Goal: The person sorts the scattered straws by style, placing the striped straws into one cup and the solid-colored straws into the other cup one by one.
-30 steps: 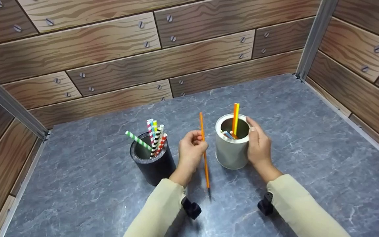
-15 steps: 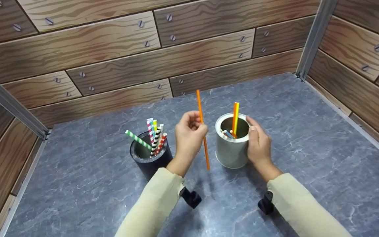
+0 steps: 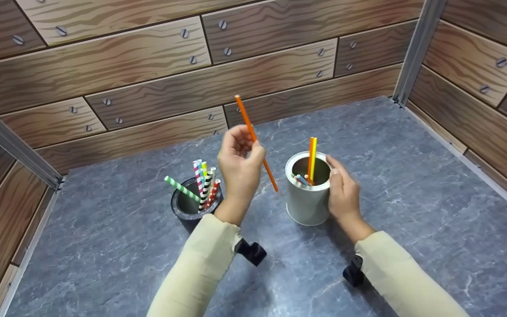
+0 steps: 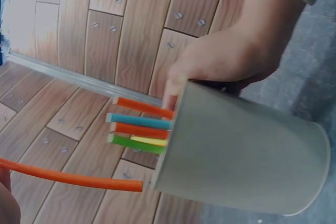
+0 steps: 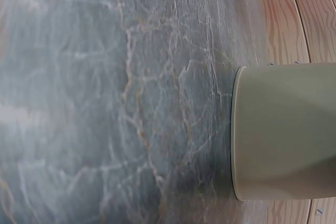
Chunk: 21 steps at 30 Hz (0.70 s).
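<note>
My left hand point(image 3: 240, 169) pinches a plain orange straw point(image 3: 245, 113) between thumb and fingers, raised and slanting, its lower end left of the can. In the left wrist view the end of this straw point(image 4: 100, 182) points toward the can's mouth, apart from it. A pale grey can point(image 3: 308, 207) stands upright on the table. My right hand point(image 3: 345, 193) holds it by the right side, near the rim. Inside are several plain straws point(image 4: 142, 124), orange, yellow, blue and green. The right wrist view shows only the can's lower wall point(image 5: 289, 135), not the hand.
A black cup point(image 3: 176, 208) with several striped straws point(image 3: 207, 189) stands left of the left forearm, which partly covers it. The grey marbled table point(image 3: 104, 246) is bordered by wood-patterned walls point(image 3: 148, 83) at the back and sides.
My left hand has risen and moved away and leftward with the orange straw, which now tilts more, its top to the left. The right hand and can have stayed in place.
</note>
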Motion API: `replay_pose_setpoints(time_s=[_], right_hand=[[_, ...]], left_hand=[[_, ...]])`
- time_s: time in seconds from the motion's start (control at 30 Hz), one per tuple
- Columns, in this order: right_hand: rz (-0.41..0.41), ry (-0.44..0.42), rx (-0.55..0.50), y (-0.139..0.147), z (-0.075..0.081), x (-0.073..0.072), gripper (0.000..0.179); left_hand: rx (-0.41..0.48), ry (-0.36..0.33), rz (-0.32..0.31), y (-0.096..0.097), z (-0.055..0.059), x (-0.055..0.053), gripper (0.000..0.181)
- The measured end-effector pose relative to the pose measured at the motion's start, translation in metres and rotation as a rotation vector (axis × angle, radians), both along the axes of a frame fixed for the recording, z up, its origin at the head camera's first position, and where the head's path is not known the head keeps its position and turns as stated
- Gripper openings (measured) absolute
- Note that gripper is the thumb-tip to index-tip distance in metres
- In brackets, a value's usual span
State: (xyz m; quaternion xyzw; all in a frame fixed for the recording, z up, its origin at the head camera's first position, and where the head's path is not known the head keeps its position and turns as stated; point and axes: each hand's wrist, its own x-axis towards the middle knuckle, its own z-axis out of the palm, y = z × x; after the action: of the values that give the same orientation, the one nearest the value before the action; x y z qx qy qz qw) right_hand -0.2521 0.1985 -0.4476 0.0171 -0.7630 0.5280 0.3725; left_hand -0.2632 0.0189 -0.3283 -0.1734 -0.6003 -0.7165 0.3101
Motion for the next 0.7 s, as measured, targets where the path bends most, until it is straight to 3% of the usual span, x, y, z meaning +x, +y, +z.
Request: replay_pose_setpoints(time_s=[0.17, 0.33, 0.53, 0.7], right_hand=[[0.010, 0.004, -0.008, 0.000, 0.000, 0.001, 0.035], [0.012, 0.001, -0.014, -0.001, 0.002, 0.002, 0.034], [0.004, -0.001, -0.017, -0.001, 0.001, 0.002, 0.035], [0.009, -0.002, -0.019, -0.001, 0.001, 0.002, 0.035]], left_hand=[[0.038, 0.038, -0.008, -0.001, 0.009, 0.002, 0.023], [0.089, 0.062, -0.042, 0.003, 0.009, 0.004, 0.021], [0.127, 0.076, -0.105, 0.012, 0.001, 0.003, 0.021], [0.079, 0.045, -0.150, 0.019, -0.014, 0.002, 0.021]])
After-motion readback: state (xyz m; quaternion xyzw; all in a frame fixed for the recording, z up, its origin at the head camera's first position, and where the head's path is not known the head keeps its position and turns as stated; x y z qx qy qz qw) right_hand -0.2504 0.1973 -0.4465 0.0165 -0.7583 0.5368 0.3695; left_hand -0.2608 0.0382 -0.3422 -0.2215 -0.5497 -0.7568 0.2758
